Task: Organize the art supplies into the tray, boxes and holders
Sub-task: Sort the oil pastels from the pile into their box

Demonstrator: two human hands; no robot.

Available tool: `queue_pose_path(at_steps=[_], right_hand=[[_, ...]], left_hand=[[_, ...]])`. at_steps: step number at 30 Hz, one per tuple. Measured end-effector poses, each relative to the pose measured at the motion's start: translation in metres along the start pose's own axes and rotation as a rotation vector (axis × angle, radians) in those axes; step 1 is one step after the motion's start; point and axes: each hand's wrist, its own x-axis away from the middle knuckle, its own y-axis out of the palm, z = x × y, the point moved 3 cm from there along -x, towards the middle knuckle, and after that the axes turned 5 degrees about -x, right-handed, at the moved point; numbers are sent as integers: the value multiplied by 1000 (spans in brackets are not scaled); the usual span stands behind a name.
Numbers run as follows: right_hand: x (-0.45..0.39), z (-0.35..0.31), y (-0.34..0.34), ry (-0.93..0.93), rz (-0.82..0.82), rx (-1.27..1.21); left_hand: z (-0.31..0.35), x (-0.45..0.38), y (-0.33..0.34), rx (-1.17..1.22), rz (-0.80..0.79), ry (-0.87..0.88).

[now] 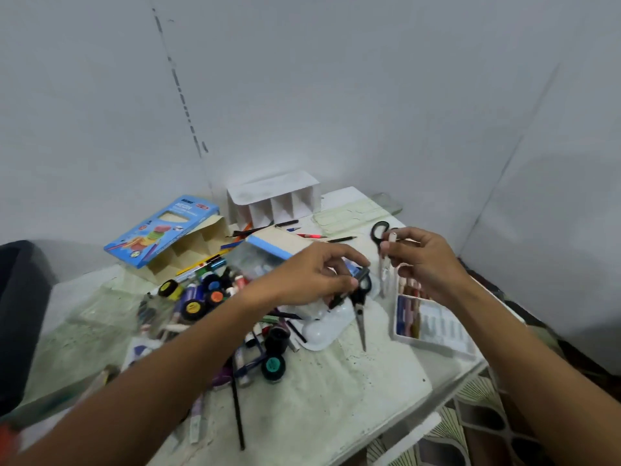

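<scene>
The black-handled steel scissors (pixel 361 309) in the left hand (pixel 316 277) are stiff, light and pointed, so they are best carried by the handle loops, blades down or away, as here: fingers pinch the handle end and the closed blades hang tip-down over the white plastic paint palette (pixel 322 334) near the middle of the tabletop. A thin dark stick, possibly a pencil, seems pinched alongside, though blur hides the detail.

The right hand (pixel 426 260) grasps a second pair, black-looped scissors with pale blades (pixel 383 253), held upright near the tabletop's right edge above the white box of pastel sticks (pixel 433 326). The pastels look brittle and would smudge, so they want gentle handling.

The small round paint jars with black lids (pixel 193 306) heaped left of centre should be rigid and easy to grip by the lid. The white divided cardboard holder (pixel 274 200) stands at the far edge, a likely home for both scissors.
</scene>
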Motion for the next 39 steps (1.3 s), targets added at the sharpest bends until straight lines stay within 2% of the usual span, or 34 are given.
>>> queue_pose_path(at_steps=[4,9,12,18,27,30,35,39], right_hand=[[12,15,-51,38,166,93],[26,39,-92,119,237,213],[28,45,-101,161,230,286],[24,49,-95,160,197,430],[16,53,-87,130,112,662],[17,52,-89,110,92,704],[17,52,-91,143,45,762],[16,55,-89,164,30,821]], left_hand=[[11,-34,53,97,-12,-55],[3,-74,102,114,95,-196],[-8,-90,116,66,144,-254],[-20,-101,122,-78,136,-278],[-24,-100,124,-192,110,-210],[-24,-95,124,-272,125,-108],[-26,-82,125,-740,58,362],[-39,-77,126,-905,31,532]])
